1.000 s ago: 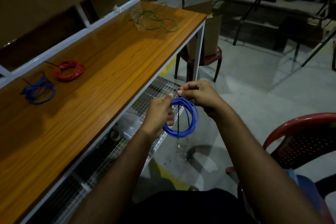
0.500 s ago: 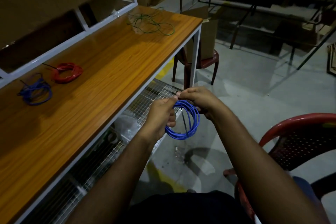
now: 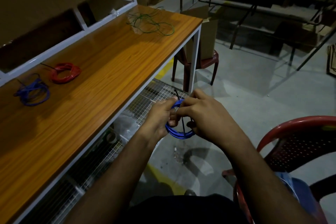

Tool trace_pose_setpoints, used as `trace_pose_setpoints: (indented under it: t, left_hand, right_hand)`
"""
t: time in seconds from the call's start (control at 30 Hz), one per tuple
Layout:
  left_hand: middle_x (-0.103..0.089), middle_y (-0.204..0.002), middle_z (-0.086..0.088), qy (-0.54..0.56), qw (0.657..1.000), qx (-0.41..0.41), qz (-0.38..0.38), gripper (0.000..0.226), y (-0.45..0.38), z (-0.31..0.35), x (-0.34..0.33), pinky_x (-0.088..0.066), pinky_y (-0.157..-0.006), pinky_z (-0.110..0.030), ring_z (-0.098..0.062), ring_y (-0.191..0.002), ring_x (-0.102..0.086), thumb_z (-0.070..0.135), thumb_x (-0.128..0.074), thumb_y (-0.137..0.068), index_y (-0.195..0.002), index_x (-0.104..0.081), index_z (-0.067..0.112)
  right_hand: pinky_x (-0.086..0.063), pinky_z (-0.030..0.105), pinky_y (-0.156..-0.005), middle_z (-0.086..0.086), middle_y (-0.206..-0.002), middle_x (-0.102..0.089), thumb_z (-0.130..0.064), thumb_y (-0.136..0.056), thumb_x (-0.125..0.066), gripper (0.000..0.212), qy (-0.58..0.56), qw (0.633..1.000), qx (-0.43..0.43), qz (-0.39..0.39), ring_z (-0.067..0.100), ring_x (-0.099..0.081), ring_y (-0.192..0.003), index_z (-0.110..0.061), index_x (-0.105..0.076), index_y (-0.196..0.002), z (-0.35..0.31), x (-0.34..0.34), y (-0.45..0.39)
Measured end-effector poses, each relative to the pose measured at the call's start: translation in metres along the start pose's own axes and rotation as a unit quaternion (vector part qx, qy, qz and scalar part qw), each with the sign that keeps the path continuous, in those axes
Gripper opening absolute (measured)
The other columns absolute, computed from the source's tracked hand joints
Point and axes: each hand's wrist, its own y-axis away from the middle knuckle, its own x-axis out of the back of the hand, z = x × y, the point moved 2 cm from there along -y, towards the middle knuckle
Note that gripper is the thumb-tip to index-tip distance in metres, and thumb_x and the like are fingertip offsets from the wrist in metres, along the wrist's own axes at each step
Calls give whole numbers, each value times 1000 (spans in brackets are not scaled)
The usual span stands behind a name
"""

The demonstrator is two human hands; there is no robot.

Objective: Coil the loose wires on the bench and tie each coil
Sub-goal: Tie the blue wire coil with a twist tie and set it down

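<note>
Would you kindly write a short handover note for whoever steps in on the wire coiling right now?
Left hand grips the coiled blue wire in front of the wooden bench.
Right hand holds the coil's other side, fingers at a thin black tie strip crossing it; whether the tie is fastened cannot be told.
Done: a red wire coil and a second blue wire coil lie on the bench, each with a dark tie end sticking out.
Left: finish this tie, then coil and tie the loose green wire at the bench's far end.
</note>
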Motion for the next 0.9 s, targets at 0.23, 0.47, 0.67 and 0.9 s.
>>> trace_pose_setpoints:
  t: [0.23,0.47,0.67,0.9]
  left_hand:
    - [-32,-64,-3,51,998,14,34,16,-9,-1,4,-24,-35,-19,-9,-44,-27,23,-60,-97,-93,-59,7]
    - [-28,-53,3,10,1000,-8,3,14,-5,0,-2,-21,-36,-19,-7,-40,-24,22,-57,-99,-96,-60,8]
    - [-31,-56,2,-54,998,-32,13,13,-2,-5,-11,-22,-38,-19,-10,-44,-24,18,-52,-100,-105,-61,10]
    - [-30,-58,2,-106,992,-61,33,23,8,-9,-19,-22,-44,-26,-11,-47,-26,27,-53,-101,-107,-66,9]
  right_hand:
    - [-34,27,-59,-13,-86,-64,-28,-79,-79,14,-70,992,-18,103,15,-43,-81,-30,-71,-91,15,-24,1]
    - [-45,23,-64,-9,-77,-65,-20,-86,-76,7,-379,877,-201,215,11,-61,-74,-20,-69,-87,21,-44,9]
    - [-41,8,-60,-5,-81,-74,-16,-84,-79,17,-458,807,-276,250,-2,-66,-69,-16,-68,-96,20,-40,14]
    - [-51,14,-64,-15,-75,-72,-16,-83,-76,7,-382,820,-314,288,0,-68,-74,-22,-77,-86,14,-36,14]
